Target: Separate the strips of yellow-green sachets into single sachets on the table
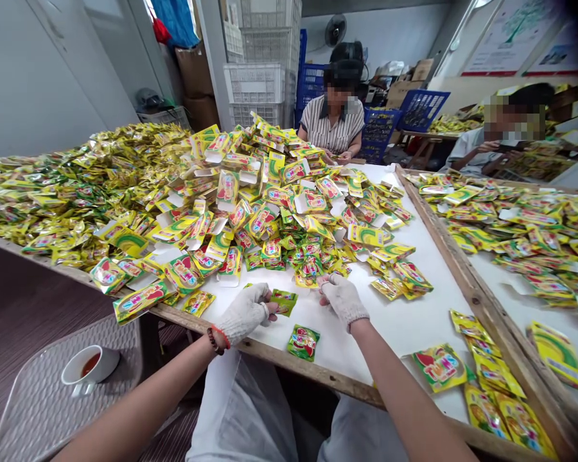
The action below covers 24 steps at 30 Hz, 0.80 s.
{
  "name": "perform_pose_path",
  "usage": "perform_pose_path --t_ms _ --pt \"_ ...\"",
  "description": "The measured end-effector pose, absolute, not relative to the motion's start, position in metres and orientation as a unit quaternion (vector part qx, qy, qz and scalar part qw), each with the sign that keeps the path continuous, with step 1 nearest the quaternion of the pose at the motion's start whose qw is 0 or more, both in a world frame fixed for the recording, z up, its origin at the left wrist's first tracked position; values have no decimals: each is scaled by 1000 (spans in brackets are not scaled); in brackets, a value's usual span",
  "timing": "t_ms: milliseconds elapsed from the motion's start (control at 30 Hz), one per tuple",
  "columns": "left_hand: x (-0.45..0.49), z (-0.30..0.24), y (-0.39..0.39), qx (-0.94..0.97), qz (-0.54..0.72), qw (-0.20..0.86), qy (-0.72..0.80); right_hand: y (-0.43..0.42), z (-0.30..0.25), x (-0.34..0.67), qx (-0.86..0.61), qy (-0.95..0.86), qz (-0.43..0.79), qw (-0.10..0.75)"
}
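Just inside the table edge [270, 355], hands [245, 313] [344, 300]

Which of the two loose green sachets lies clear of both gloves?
The lower green sachet, alone on the white tabletop, touching neither glove. The other green sachet sits against the left glove.

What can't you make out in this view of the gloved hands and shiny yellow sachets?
Head view only:
- The left hand's white knit glove hides one edge of the small green foil sachet.
- The heaped yellow foil sachets hide the white tabletop beneath them.
- The far seated co-worker's hands are small and partly behind the heap.
- Print on the farthest sachets is too small to read.
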State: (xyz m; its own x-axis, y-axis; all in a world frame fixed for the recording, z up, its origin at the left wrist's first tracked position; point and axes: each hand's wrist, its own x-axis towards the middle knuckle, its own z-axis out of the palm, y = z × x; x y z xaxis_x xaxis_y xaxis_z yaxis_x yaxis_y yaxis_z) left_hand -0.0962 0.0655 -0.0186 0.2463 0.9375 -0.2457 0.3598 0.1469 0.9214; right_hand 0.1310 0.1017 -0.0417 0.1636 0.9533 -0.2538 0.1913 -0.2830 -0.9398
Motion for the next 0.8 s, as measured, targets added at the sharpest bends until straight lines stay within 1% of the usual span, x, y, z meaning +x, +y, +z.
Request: perform_pose_path --t_ms 33,100,200,300,467,567,700,800 --pt "-92 -19 65 542 295 572 540 105 -42 128 -651 -440 468 405" --pt "-85 -18 64 480 327 625 521 111 -43 122 -655 -432 469 406" --pt "-81 -16 59 443 368 649 497 108 -43 120 -637 -419 501 409" --pt "-82 -17 56 398 398 664 492 84 -39 126 -600 -407 549 415" --pt "-73 -23 52 313 430 690 490 34 -35 123 -542 -321 611 480" --pt "-64 -24 48 347 435 705 440 18 -38 112 -530 -339 614 477" --pt "-60 -23 44 424 428 699 384 15 -38 106 -546 -409 583 441" --pt "-61 -24 43 423 430 702 378 17 -32 110 -559 -440 569 412"
